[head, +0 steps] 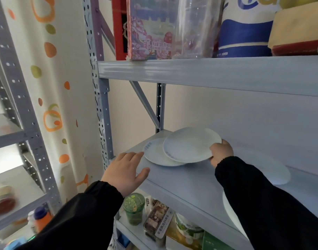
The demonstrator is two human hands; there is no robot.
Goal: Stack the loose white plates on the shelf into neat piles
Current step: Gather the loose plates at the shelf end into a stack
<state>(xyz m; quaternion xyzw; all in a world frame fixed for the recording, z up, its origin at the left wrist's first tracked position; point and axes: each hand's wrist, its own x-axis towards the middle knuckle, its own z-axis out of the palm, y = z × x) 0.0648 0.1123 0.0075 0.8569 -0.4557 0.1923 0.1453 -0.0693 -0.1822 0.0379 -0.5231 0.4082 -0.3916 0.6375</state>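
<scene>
Two white plates lie at the back left of the grey shelf [181, 179]. The upper plate [189, 144] is tilted and overlaps the lower plate [154, 152], which lies flat. My right hand [220, 152] grips the upper plate's right rim. My left hand [126, 171] hovers open at the shelf's front left corner, its fingertips close to the lower plate's edge. A third white plate [273, 168] lies flat to the right, behind my right sleeve. Another white plate [230, 213] pokes out under my right forearm at the shelf's front edge.
The shelf above holds a patterned box [151, 27], a clear plastic container [196, 26] and a blue-and-white pack [245, 33]. Below are a green cup [133, 208] and food packages [158, 221]. A perforated upright [100, 105] stands left; another rack [19, 123] further left.
</scene>
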